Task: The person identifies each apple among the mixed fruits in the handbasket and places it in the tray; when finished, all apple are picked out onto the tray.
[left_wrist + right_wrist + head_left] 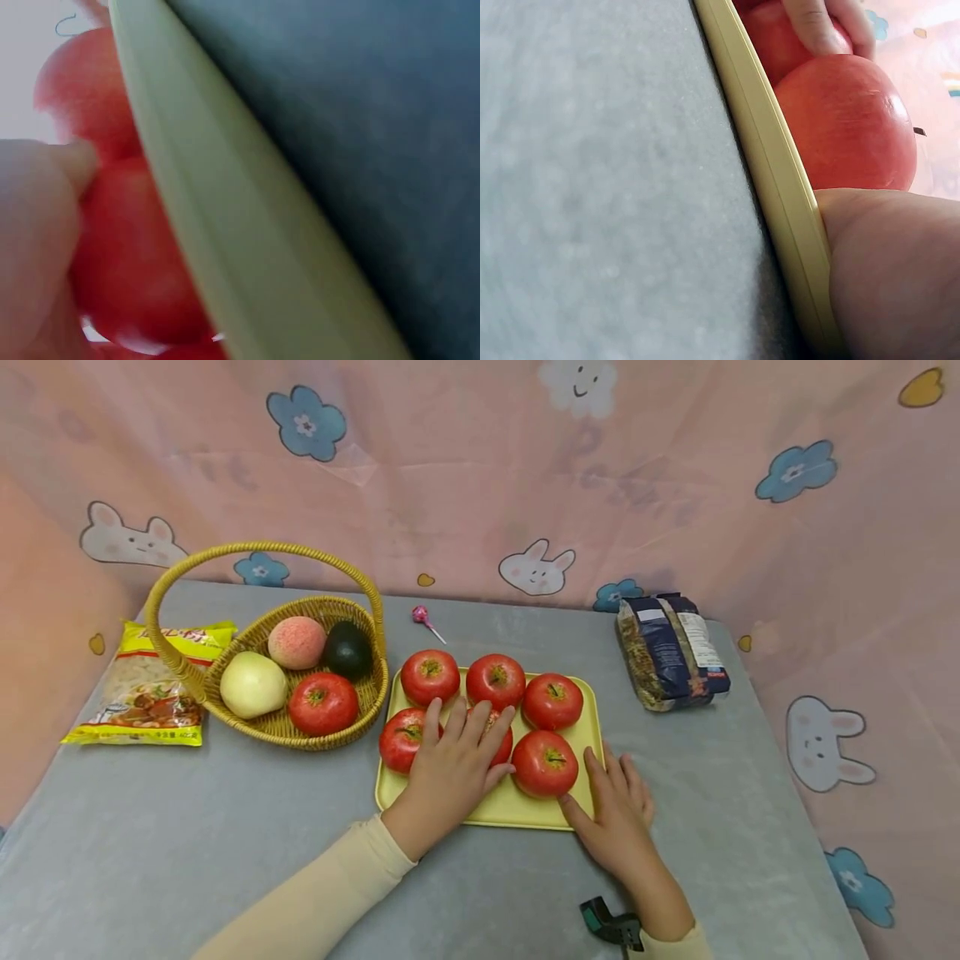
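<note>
Several red apples fill a yellow tray (495,814) in two rows. My left hand (442,777) lies over the front middle apple (501,745) with its fingers spread and mostly straight; it covers much of that apple and part of the front left apple (400,739). The left wrist view shows its thumb side against an apple (139,255). At the tray's right edge, my right hand (618,814) has fairly straight fingers, its thumb by the front right apple (543,764). In the right wrist view the hand (904,262) touches the tray rim (780,180) near an apple (847,124).
A yellow wicker basket (330,742) to the left holds a peach, an avocado, a pale round fruit and an apple. Beside it lies a yellow food packet (150,693). A lollipop (423,617) is behind the tray; a dark bag of grain (667,652) stands at back right.
</note>
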### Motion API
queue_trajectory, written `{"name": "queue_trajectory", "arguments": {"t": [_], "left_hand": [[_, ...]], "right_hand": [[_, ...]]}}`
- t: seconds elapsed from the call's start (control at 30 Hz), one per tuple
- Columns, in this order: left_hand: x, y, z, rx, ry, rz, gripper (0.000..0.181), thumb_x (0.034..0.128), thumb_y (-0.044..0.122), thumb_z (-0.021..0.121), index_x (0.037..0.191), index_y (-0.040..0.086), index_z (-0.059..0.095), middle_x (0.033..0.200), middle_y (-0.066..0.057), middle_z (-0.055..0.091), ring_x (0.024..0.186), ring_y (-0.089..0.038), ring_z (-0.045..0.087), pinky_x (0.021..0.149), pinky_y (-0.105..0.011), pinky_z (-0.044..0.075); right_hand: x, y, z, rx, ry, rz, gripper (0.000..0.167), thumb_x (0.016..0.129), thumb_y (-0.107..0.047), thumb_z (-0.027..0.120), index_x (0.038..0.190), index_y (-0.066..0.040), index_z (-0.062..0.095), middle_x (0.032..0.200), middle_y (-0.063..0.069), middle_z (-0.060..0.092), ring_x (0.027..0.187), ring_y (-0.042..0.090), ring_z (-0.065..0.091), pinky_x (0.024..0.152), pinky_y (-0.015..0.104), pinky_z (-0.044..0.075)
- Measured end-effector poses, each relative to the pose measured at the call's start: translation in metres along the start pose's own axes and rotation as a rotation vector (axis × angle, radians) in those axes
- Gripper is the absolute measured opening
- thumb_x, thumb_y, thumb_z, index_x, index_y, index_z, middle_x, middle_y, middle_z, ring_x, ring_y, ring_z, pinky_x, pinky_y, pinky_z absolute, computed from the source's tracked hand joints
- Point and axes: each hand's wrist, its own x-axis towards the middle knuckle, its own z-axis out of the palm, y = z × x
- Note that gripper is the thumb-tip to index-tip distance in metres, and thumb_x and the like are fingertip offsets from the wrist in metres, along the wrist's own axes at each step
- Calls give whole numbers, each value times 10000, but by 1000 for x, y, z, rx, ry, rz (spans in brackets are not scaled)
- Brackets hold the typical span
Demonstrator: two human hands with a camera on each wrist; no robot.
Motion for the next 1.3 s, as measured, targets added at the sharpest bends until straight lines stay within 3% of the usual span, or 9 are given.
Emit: {"name": "queue_trajectory", "arguments": {"t": [0.23, 0.4, 0.57, 0.67, 0.77, 0.9, 1.1, 1.2, 1.3], "left_hand": [[-9, 8, -4, 20, -54, -2, 882, 947, 678, 655, 1647, 212, 387, 1609, -132, 402, 1466, -429, 348, 1187, -630, 208], [-12, -4, -19, -205, 71, -67, 832, 944, 574, 733, 1620, 196, 430, 1590, -137, 399, 1507, -432, 256, 1152, -691, 165], [-14, -46, -40, -472, 227, -275, 752, 946, 438, 771, 1567, 133, 475, 1545, -190, 423, 1451, -461, 295, 1118, -716, 171], [-23, -78, -44, -546, 295, -439, 715, 958, 389, 746, 1549, 82, 485, 1550, -215, 425, 1423, -477, 310, 1102, -690, 195], [-36, -106, -44, -589, 308, -588, 674, 955, 301, 747, 1524, 34, 503, 1522, -248, 438, 1367, -500, 326, 1061, -664, 241], [-46, -130, -45, -637, 167, -698, 525, 982, 260, 730, 1407, -4, 573, 1430, -282, 465, 1262, -512, 359, 981, -634, 327], [-41, -143, -39, -649, -140, -660, 554, 1041, 338, 649, 1468, 8, 523, 1501, -303, 395, 1239, -556, 407, 947, -683, 428], [-38, -144, -35, -622, -198, -656, 569, 1041, 338, 649, 1501, 34, 508, 1517, -308, 373, 1216, -578, 425, 914, -705, 449], [-38, -143, -33, -606, -199, -664, 555, 1043, 331, 642, 1502, 47, 514, 1501, -302, 378, 1202, -579, 428, 872, -705, 461]], "right_hand": [[-1, 1, 2, 0, 2, 1, 789, 1029, -375, 663, 1638, 4, 334, 1718, 250, 180, 1554, 513, 15, 1123, 766, 4], [1, 2, 2, 3, 3, -6, 791, 1024, -366, 673, 1638, 2, 337, 1717, 251, 187, 1554, 514, 20, 1122, 764, 4], [1, 2, 1, 8, -6, -3, 794, 1035, -362, 658, 1651, -6, 307, 1726, 240, 161, 1559, 503, -4, 1127, 757, -10], [1, 2, 0, 5, -6, 0, 793, 1034, -365, 655, 1649, -2, 310, 1723, 244, 163, 1557, 508, -1, 1127, 759, -8], [1, 2, 0, 4, -8, 1, 796, 1034, -377, 656, 1650, -6, 313, 1724, 243, 167, 1558, 508, 1, 1129, 755, -9], [0, 0, -1, 9, -8, 0, 795, 1037, -382, 651, 1651, -9, 311, 1724, 242, 166, 1559, 507, -3, 1130, 757, -11], [-2, 0, -2, 11, -1, 4, 790, 1032, -375, 655, 1643, 1, 324, 1720, 247, 172, 1557, 513, 2, 1128, 760, -11], [-1, 0, -2, 9, -7, 6, 792, 1030, -381, 658, 1643, -3, 328, 1721, 247, 174, 1556, 513, 2, 1128, 756, -10], [-1, 0, -1, 8, -13, 7, 795, 1033, -384, 655, 1647, -6, 320, 1724, 247, 166, 1558, 512, -3, 1127, 755, -10]]}}
